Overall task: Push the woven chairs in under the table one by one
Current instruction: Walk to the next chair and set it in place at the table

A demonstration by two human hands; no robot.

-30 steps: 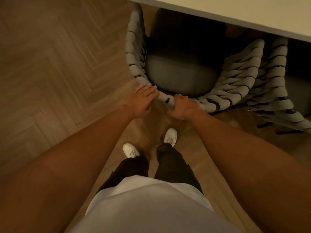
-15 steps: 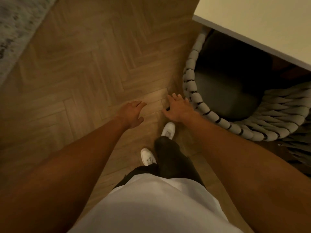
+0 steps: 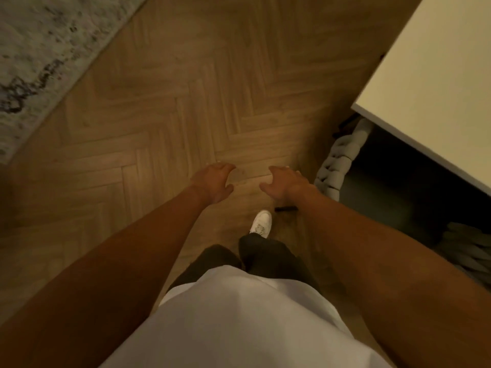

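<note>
Chair (image 3: 335,166) tucked under the table (image 3: 430,83) corner at right; only its woven rim shows, running up and down the view. Left hand (image 3: 214,181) and right hand (image 3: 285,183) hang over bare floor (image 3: 186,102), fingers loosely curled, holding nothing, right hand just beside the rim.

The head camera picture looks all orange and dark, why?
Head view: warm dim light tints the herringbone wood floor; deep shadow under the pale table top hides most of the grey woven chair; the patterned grey rug looks slightly blurred.
</note>
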